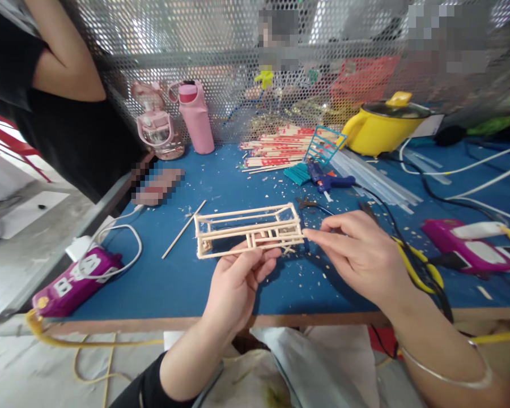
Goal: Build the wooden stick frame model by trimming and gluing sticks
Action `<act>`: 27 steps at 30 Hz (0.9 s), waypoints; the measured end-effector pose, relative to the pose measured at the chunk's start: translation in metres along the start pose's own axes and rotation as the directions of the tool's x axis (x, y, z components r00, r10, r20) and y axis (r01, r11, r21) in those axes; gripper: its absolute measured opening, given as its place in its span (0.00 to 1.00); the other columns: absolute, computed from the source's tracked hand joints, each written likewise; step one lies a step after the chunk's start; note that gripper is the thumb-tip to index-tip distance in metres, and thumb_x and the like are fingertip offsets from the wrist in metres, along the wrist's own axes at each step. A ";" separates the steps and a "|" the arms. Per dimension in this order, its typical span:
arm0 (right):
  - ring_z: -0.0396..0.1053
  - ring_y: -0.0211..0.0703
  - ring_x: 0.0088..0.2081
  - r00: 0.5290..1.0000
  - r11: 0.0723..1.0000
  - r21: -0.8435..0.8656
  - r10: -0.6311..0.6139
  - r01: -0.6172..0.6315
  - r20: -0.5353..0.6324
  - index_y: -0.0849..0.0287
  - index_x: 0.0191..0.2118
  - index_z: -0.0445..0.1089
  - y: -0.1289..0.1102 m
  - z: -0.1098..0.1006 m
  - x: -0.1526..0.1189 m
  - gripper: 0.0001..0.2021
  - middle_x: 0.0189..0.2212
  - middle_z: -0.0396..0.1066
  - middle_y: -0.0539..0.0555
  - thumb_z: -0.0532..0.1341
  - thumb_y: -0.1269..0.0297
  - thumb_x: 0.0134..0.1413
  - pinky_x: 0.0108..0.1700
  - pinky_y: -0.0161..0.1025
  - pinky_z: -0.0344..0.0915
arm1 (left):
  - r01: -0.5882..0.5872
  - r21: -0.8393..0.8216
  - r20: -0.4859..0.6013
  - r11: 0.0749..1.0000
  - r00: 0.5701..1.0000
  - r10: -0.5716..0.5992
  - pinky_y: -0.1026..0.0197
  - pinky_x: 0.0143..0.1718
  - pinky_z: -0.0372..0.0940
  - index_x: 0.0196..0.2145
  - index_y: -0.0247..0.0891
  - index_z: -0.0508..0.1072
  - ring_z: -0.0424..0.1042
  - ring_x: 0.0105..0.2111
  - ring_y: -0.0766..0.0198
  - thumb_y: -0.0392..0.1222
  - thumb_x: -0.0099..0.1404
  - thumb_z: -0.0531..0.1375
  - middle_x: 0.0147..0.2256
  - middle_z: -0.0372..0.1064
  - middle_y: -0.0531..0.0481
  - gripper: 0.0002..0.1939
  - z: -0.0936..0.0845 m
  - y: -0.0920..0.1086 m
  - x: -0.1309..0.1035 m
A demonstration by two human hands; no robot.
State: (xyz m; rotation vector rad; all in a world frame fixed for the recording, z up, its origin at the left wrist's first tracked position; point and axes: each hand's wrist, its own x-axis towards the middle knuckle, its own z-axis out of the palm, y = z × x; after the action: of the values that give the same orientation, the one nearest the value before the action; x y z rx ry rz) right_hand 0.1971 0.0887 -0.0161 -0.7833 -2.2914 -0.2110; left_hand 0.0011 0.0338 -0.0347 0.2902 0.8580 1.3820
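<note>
Centre of the frame, and the left hand (238, 277) has the stick frame (249, 229) pinched along its lower edge, thumb and fingers closed on the thin rails, lifting it just above the blue table (161, 283). The frame sits level, long side running left to right, an open box of pale sticks. From the right comes the right hand (361, 252), fingertips pressed together and touching the frame's right end, closed on that corner. A bangle (450, 377) rings that wrist at lower right.

Just left of the frame a loose stick (183, 229) lies slanted on the table. Wood chips are scattered all around under the hands. Above the frame, towards the upper middle, a blue glue gun (329, 181) lies beside a heap of sticks (276, 153) and a light blue rack (323, 144). Upper right, a yellow pot (382, 127) with its lid on. Upper left of centre, a pink bottle (195, 116) stands against the mesh wall, a clear pink cup (157, 127) next to it. Far left, a purple power strip (74, 280) hangs near the table edge, white cable looping off it. Yellow-handled pliers (416, 266) rest just behind the right wrist. Another person in black (68, 124) stands at upper left.
</note>
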 end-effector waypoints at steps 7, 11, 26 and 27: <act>0.66 0.43 0.36 1.000 1.000 -0.002 0.009 -0.009 0.009 0.58 0.41 0.75 0.000 0.001 0.001 0.13 0.31 0.69 0.56 0.59 0.77 0.54 0.39 0.42 0.65 | -0.013 0.027 0.028 1.000 1.000 0.013 0.71 0.33 0.71 0.36 0.31 0.75 0.76 0.34 0.67 0.34 0.59 0.61 0.32 0.76 0.47 0.07 0.002 0.000 0.001; 0.68 0.42 0.36 0.992 0.994 0.021 0.110 -0.109 -0.068 0.53 0.42 0.75 0.001 -0.005 -0.003 0.13 0.33 0.70 0.53 0.60 0.75 0.54 0.39 0.41 0.66 | -0.021 0.036 0.027 0.999 0.999 0.020 0.70 0.35 0.70 0.38 0.32 0.75 0.76 0.35 0.67 0.36 0.59 0.61 0.35 0.77 0.46 0.08 0.002 0.001 0.002; 0.70 0.40 0.38 0.827 0.835 0.281 0.531 -0.474 -0.185 0.51 0.39 0.74 -0.008 -0.009 -0.032 0.09 0.37 0.72 0.50 0.61 0.70 0.54 0.41 0.38 0.67 | 0.020 0.585 0.184 0.811 0.970 -0.156 0.65 0.27 0.69 0.27 0.32 0.74 0.74 0.26 0.63 0.35 0.53 0.60 0.27 0.75 0.42 0.04 0.021 0.081 0.026; 0.70 0.41 0.38 0.822 0.829 0.291 0.538 -0.477 -0.185 0.51 0.39 0.74 -0.006 -0.009 -0.033 0.08 0.37 0.71 0.50 0.62 0.70 0.54 0.41 0.38 0.67 | 0.013 0.692 0.201 0.722 0.957 -0.210 0.64 0.25 0.68 0.24 0.33 0.74 0.73 0.23 0.62 0.35 0.52 0.61 0.24 0.74 0.42 0.03 0.026 0.098 0.031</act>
State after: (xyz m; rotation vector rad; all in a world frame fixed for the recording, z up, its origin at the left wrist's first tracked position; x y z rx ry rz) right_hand 0.2174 0.0646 -0.0303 -1.1398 -1.7406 0.1934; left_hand -0.0544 0.0907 0.0349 0.9654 1.1167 0.8266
